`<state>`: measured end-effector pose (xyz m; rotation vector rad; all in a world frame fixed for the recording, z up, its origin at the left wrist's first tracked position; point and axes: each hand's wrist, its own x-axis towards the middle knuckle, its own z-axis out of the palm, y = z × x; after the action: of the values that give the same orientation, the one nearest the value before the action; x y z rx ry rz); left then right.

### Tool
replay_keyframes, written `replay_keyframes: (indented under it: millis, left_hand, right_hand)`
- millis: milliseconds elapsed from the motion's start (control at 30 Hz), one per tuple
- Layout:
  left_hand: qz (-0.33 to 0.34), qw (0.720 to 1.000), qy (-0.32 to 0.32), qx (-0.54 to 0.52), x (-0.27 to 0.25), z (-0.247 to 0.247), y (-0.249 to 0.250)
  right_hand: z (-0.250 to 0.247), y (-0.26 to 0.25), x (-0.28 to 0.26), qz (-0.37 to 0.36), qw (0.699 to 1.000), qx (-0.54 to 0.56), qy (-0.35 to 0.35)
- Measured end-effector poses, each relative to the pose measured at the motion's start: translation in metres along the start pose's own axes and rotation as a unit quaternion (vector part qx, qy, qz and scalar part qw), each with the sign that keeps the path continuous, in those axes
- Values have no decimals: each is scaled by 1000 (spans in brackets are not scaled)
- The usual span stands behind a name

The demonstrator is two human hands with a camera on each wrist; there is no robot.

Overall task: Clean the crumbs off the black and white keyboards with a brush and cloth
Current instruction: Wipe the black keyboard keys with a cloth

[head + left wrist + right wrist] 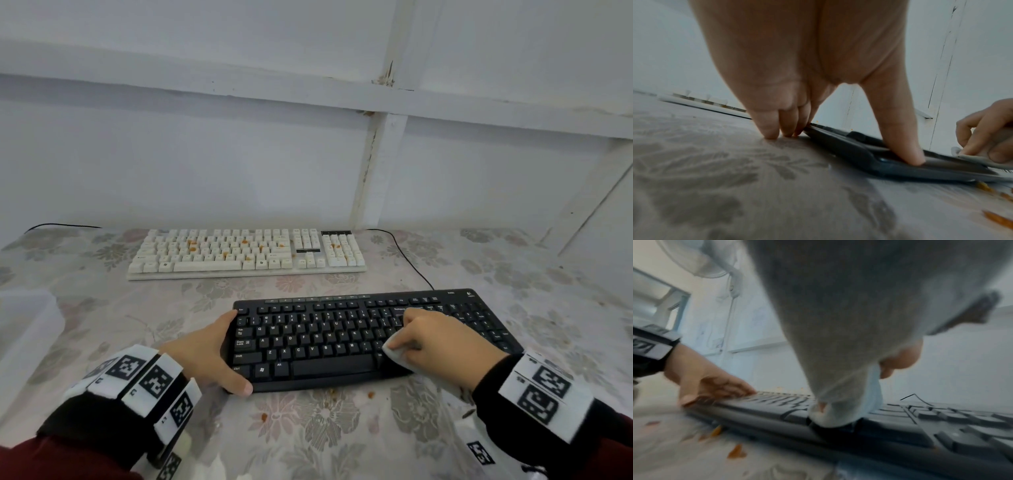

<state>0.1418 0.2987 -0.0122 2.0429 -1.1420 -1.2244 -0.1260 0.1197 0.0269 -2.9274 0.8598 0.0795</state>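
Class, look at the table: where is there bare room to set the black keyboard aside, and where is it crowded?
Free: the tablecloth left of the black keyboard, in front of the white keyboard; also the far right past the cable. Crowded: the near edge, where crumbs lie, and the keyboard itself, with the left hand bracing it and the right hand pressing the cloth.

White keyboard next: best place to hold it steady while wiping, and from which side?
Probably its left short end, approached from the left, as the left hand now braces the black keyboard. The white keyboard lies flat and long across the table, crumbs sit on the keys, and its cable exits at the right.
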Motion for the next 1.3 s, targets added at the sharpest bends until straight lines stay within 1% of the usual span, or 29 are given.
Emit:
replay_keyframes:
  millis: [133,200,400,600,667,733,800,867,933,1000,1033,1133,1233,1300]
  left_hand:
    - [-12,1000,10,5,1,0,-1]
    - [-11,1000,15,9,1,0,-2]
    - [-13,1000,-11,0,-1,-2,-3]
    - [-21,1000,7,2,1,0,-1]
    - [-22,1000,4,3,2,-1,-2]
    - [-20,1000,4,5,3,-1,-4]
    - [-19,1000,6,5,5,-1,-5]
    - [-15,1000,0,-2,5,-2,-7]
    - [-5,1000,-15,-11,5,-3,-9]
    - [6,999,-25,-25,5,-5,-10]
    - [9,999,-26,-30,5,-5,-10]
    - [15,999,-28,-41,5,-4,-11]
    - [4,999,-24,-46,6,-3,-11]
    - [0,999,-20,-41,6,-3,-11]
  right_hand:
    - [5,-9,2,-36,997,73,-12]
    - [13,-12,0,-43,997,69,-3]
    - [14,18,-10,-14,999,34,18]
    - [9,52,-19,36,999,8,13]
    - [5,61,-22,51,999,12,1]
    - [-2,61,-24,55,997,46,-9]
    - [-7,49,-20,29,995,96,4]
    - [-7,27,-11,-18,993,120,7]
    - [-1,4,-5,-51,992,118,-1]
    - [8,-8,-3,-65,994,84,-13]
    - [11,-8,-4,-62,996,67,-16]
    - [13,7,-11,-25,998,52,-8]
    - [11,25,-18,5,999,38,6]
    - [7,32,-21,28,999,34,1]
